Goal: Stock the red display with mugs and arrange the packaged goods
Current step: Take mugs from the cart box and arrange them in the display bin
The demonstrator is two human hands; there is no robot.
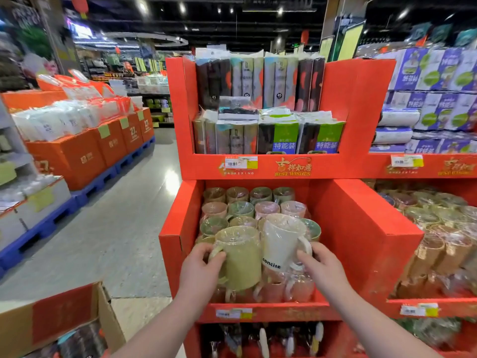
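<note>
The red display (358, 228) stands in front of me with a middle bin full of plastic-wrapped mugs (240, 209) in pink, green and tan. My left hand (200, 267) grips the handle of an olive-green mug (241, 259) above the bin's front. My right hand (322, 267) holds a white mug (280, 241) printed "concise" by its handle, tilted, touching the green one. Pink mugs (299, 288) lie below them. The upper shelf holds packaged goods (258, 81) in upright rows, with green-and-blue packs (284, 138) in front.
An open cardboard box (64, 316) sits at lower left on the floor. A second red bin of wrapped mugs (438, 228) adjoins on the right. Orange boxes on blue pallets (85, 156) line the aisle to the left. Hanging items (263, 339) fill the bottom shelf.
</note>
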